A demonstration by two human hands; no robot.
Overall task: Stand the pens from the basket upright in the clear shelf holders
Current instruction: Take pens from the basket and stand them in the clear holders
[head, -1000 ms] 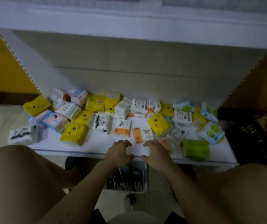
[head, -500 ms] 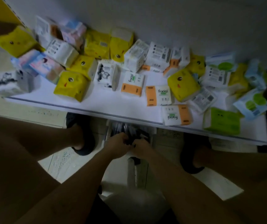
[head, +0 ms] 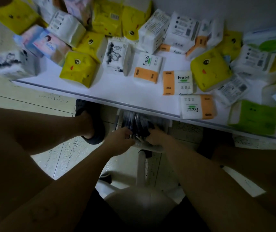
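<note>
Left hand (head: 121, 142) and right hand (head: 156, 136) reach among dark pens (head: 134, 122) in white basket (head: 166, 124) below shelf (head: 125, 91), fingers curled, grip unclear; orange "Facial" tissue packs (head: 177, 82) on shelf

Dim, cool light throughout. The white shelf (head: 117, 87) is the brightest surface; the legs (head: 16, 139) in the foreground are near-black. Shadow under the shelf swallows the basket (head: 165, 125), so the pens (head: 134, 123) read as dark streaks. Packs (head: 15, 64) at the left and right edges are smeared, and the wide lens slightly bows the shelf edge
</note>
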